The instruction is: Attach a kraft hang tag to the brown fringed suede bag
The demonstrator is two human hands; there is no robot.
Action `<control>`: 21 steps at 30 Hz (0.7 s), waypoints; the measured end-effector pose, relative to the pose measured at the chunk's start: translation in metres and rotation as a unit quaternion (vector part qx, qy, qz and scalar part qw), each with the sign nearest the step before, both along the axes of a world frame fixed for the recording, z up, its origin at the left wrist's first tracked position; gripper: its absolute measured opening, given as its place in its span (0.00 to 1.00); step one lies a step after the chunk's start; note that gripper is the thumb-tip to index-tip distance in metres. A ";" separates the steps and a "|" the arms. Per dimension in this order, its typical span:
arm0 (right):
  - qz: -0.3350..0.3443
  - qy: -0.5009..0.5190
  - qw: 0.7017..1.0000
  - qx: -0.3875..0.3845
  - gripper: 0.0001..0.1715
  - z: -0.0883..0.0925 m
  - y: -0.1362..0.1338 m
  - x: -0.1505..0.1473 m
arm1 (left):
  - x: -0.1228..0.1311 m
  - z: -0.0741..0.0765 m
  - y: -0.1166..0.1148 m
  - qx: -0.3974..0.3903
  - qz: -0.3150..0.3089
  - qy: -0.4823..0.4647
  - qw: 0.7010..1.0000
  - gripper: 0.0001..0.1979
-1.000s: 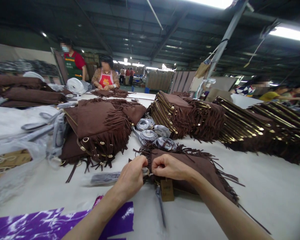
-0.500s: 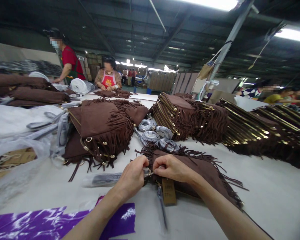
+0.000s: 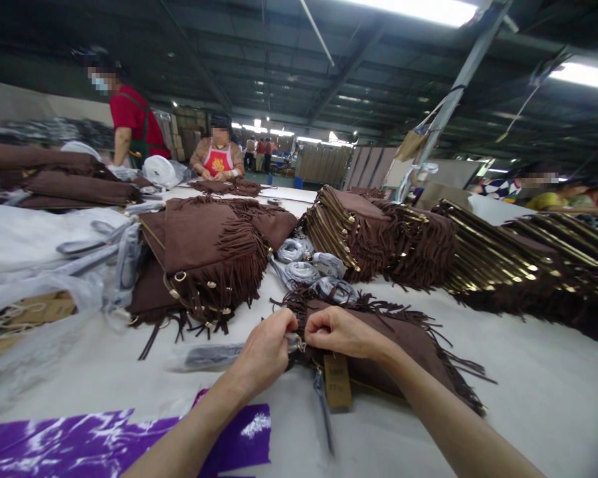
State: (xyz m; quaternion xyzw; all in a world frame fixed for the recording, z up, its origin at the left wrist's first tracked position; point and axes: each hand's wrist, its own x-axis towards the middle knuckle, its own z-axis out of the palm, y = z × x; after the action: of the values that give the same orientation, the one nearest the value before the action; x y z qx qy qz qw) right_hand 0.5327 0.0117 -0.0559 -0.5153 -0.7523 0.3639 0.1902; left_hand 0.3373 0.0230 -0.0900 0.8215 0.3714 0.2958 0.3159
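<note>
A brown fringed bag (image 3: 393, 338) lies on the white table in front of me. At its left corner my left hand (image 3: 269, 345) is closed in a pinch on the metal clasp (image 3: 299, 343) of a plastic-wrapped strap (image 3: 209, 356), which trails left on the table. My right hand (image 3: 341, 332) is closed too, fingertips pinching the bag's corner beside the clasp; the exact part they grip is hidden by the fingers. Below the right hand hangs a brown cardboard tag (image 3: 337, 384). A thin plastic-wrapped piece (image 3: 323, 408) dangles next to it.
Coiled grey straps (image 3: 301, 272) lie just beyond the bag. Fringed bags are stacked on the left (image 3: 204, 239) and in rows on the right (image 3: 488, 245). Purple plastic (image 3: 80, 441) covers the near left. A clear bag of tags (image 3: 40, 312) sits left. Two co-workers (image 3: 219, 156) stand across.
Both hands keep their place at the bag's corner, with a slight shift of the fingers that shows more of the clasp. A co-worker at the far left has moved a little left.
</note>
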 end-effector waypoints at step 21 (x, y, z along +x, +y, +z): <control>-0.054 0.081 0.994 0.051 0.12 0.000 -0.003 -0.009 | 0.002 0.006 0.007 -0.340 -0.069 -0.179 0.921 0.15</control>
State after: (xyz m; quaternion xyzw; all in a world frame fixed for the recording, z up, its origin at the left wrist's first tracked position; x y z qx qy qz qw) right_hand 0.5237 0.0085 -0.0561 -0.5140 -0.7229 0.3549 0.2954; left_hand 0.3393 0.0298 -0.0835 0.6214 0.3297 0.2712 0.6570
